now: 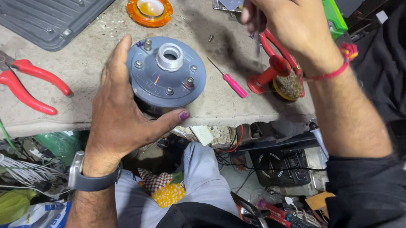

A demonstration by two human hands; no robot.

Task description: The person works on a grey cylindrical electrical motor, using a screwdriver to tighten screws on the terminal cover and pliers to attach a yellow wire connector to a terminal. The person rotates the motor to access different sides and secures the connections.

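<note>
Two hands over worn tabletop (93, 55). Left hand (118, 112) spread open, cupping side of round grey driver unit (165, 75) near front edge. Right hand (288, 16) raised, fingers curled shut on thin tool, barely visible. Red-handled pliers (21, 77) far left. Small pink screwdriver (229, 80) just right of unit.
</note>
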